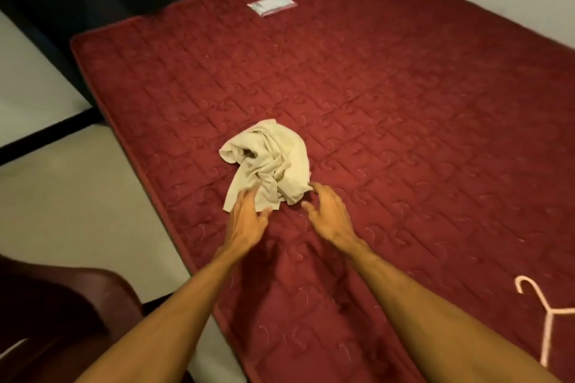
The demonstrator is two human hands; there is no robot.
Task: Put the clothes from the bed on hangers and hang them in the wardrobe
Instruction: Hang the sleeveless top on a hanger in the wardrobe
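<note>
Both hands were open, fingers spread, holding nothing: left hand at near edge of crumpled cream garment, right hand just beside it. Garment lay on the bed, pink hanger well apart.

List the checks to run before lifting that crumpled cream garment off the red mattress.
1. Crumpled cream cloth garment lies free on the red quilted mattress, nothing on it: ok.
2. Left hand open, fingers over its near edge: ok.
3. Right hand open beside its near right corner: ok.
4. Grip on the garment: not ok, neither hand holds it.
5. Pink plastic hanger ready on the mattress: ok.
6. Collar position: cannot tell.
</note>
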